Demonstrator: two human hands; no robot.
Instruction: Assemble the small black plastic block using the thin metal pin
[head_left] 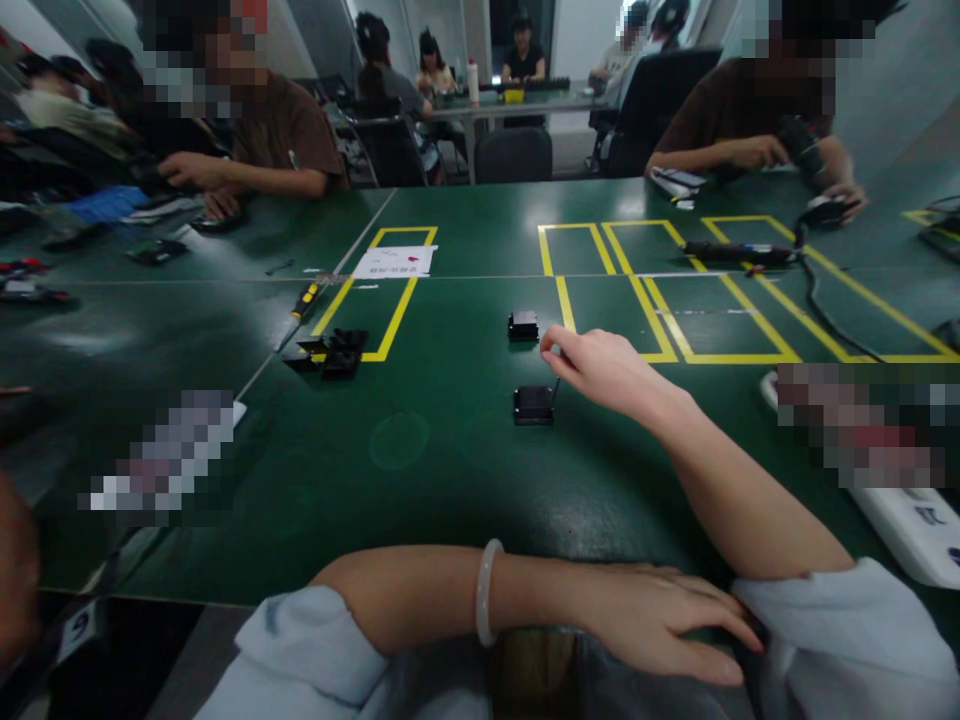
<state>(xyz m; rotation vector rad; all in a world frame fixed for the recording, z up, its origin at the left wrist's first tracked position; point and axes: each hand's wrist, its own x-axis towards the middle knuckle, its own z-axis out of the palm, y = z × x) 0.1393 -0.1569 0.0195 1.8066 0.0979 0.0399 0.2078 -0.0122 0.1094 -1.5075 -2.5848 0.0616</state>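
My right hand (600,365) is closed in a pinch above the middle of the table. From its fingertips a thin dark rod (556,388) points down to the right side of a small black box (534,404); the kind of rod is too small to tell. A second black box (523,325) sits just left of my fingertips, farther back. My left hand (667,620) lies palm down along the near table edge beside my right sleeve, fingers stretched out, holding nothing. A pale bangle (487,592) circles the left wrist.
Black parts (341,352) and a yellow-black screwdriver (306,299) lie to the left, near a paper sheet (395,262). An electric screwdriver (739,252) with a cable lies back right. Yellow tape (735,358) marks the green table (450,500). Other people sit opposite.
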